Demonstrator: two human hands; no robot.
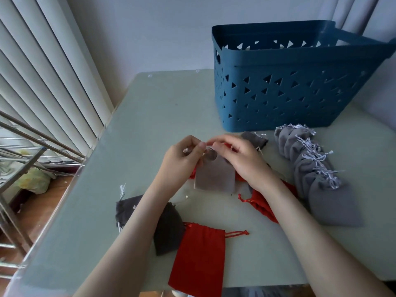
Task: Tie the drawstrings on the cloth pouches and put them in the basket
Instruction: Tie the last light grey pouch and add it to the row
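A light grey cloth pouch [215, 176] hangs between my hands over the middle of the table. My left hand [182, 159] pinches its silver drawstring at the left of the pouch mouth. My right hand [240, 157] grips the string at the right of the mouth. The blue plastic basket [278, 97] with triangle cut-outs stands at the back right. A row of several grey pouches [317, 176] with gathered mouths lies to the right of my right hand. A red pouch [199, 254] and dark grey pouches [167, 230] lie near the front edge.
More red pouches [261, 202] lie under my right forearm, and another grey pouch [255, 139] sits in front of the basket. The pale table [150, 116] ends at the left beside a metal rack [25, 146] and vertical blinds [42, 71].
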